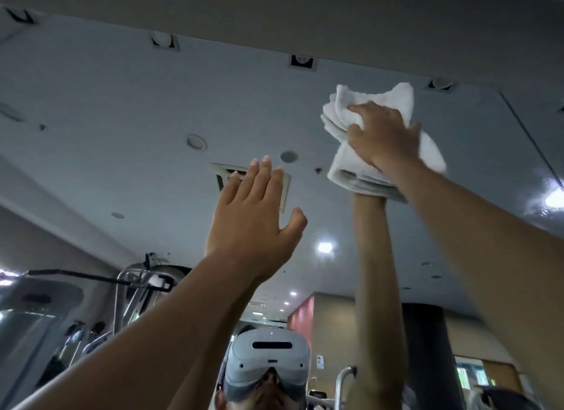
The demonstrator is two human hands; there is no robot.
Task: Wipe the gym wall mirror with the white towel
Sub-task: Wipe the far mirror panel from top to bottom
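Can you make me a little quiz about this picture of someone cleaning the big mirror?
1. Which of the two hands presses the white towel against the mirror: the left hand or the right hand?
2. True or false: the left hand is holding a spray bottle.
3. Is the towel spread out flat or bunched into folds?

Key
1. The right hand, high up near the mirror's top edge.
2. False. The left hand is open and empty, fingers spread, raised toward the glass.
3. Bunched into folds, with layers showing along its lower edge.
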